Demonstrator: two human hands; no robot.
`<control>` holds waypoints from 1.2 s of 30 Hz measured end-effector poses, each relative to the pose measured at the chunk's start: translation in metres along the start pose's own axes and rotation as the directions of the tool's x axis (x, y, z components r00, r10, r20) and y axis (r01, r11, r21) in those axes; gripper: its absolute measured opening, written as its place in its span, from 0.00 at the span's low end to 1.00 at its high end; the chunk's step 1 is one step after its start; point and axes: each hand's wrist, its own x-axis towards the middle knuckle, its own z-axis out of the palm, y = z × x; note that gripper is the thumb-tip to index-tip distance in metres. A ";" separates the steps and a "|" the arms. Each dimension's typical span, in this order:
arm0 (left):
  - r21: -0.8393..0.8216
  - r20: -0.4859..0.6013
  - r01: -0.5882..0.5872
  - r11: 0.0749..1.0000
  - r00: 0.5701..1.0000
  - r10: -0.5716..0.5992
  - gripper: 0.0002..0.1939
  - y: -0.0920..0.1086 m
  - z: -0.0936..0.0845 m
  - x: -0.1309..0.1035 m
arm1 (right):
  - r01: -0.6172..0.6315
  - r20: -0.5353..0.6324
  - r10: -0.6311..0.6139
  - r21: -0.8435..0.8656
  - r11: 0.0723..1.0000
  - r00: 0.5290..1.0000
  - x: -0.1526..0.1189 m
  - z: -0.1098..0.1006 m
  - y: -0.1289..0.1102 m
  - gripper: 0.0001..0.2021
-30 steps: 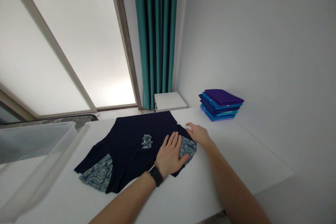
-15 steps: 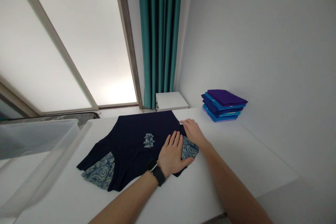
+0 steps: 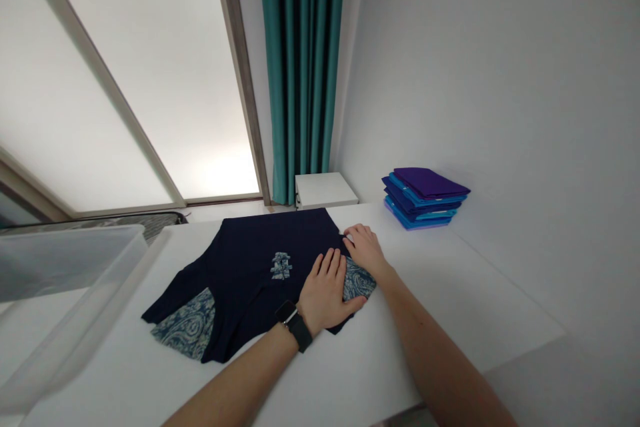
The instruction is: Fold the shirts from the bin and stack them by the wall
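A dark navy shirt [image 3: 240, 260] lies spread on the white table, with paisley-patterned panels at its two sides and a small patterned patch on its middle. My left hand [image 3: 327, 290], a black watch on the wrist, rests flat on the right part of the shirt, fingers stretched out and thumb apart. Just beyond it, my right hand [image 3: 367, 250] touches the shirt's right sleeve edge with bent fingers, the thumb apart from the index finger. Part of the right patterned panel is covered by my left hand.
A stack of folded blue and purple clothes [image 3: 425, 199] stands at the table's back right by the wall. On the left is a translucent plastic bin [image 3: 100, 287]. Behind the table are a white cabinet [image 3: 325, 190] and a green curtain [image 3: 303, 80].
My right fingers have shifted slightly at the sleeve edge, and the thumb now sits apart from the index finger. My left hand stays flat on the shirt. The view has moved a little.
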 end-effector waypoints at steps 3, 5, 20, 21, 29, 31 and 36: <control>0.004 0.006 -0.001 1.000 1.000 0.001 0.43 0.000 0.000 0.000 | -0.002 -0.023 0.002 0.006 1.000 1.000 0.002 0.002 -0.001 0.07; 0.004 0.001 -0.004 1.000 1.000 0.004 0.43 0.000 0.001 0.000 | 0.008 -0.040 -0.007 0.034 0.999 0.999 0.004 0.004 0.001 0.05; -0.010 -0.011 -0.011 1.000 1.000 0.011 0.42 -0.001 0.001 0.000 | -0.010 -0.123 0.101 0.586 0.810 0.987 0.010 0.004 0.004 0.15; -0.011 -0.010 -0.011 1.000 1.000 0.011 0.42 -0.001 0.002 0.000 | -0.017 -0.111 0.092 0.545 0.838 0.989 0.010 0.002 0.005 0.15; -0.018 -0.029 -0.012 1.000 1.000 0.012 0.42 -0.001 0.004 -0.001 | -0.085 0.093 0.058 0.321 0.943 0.994 0.002 -0.007 0.016 0.20; -0.014 -0.015 -0.009 1.000 1.000 0.008 0.41 -0.001 0.003 0.000 | -0.072 0.101 0.044 0.292 0.954 0.994 -0.002 -0.007 0.018 0.21; -0.008 0.023 -0.021 1.000 1.000 0.021 0.35 -0.008 -0.010 0.003 | -0.015 0.086 -0.005 0.231 0.973 0.996 -0.008 -0.003 0.020 0.19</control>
